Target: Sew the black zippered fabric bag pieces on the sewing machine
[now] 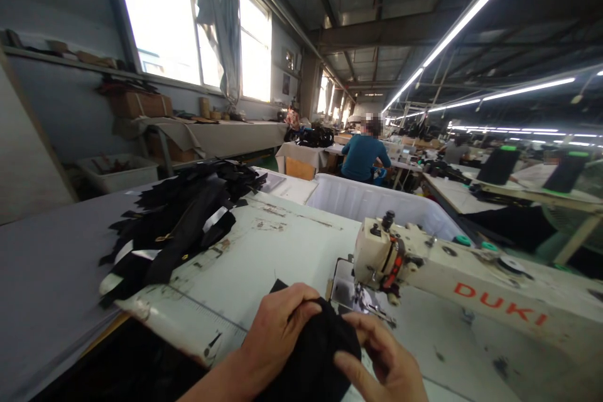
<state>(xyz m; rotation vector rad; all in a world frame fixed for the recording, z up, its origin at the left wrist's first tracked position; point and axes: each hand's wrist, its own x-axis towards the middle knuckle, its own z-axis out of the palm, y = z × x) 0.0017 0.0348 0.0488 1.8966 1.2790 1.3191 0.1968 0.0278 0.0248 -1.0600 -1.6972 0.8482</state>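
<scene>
A piece of black fabric is held up between both hands at the front of the sewing table. My left hand grips its upper left edge, thumb and fingers pressed together over the cloth. On the right edge, my right hand pinches the fabric between thumb and curled fingers. Just beyond the right hand is the needle area of a cream sewing machine with red lettering on its arm. The fabric's lower part runs out of view.
A heap of black fabric pieces with light labels lies on the left of the table. Behind the machine stands a white plastic bin. Farther back a person in a blue top sits at another table. Black thread cones stand at right.
</scene>
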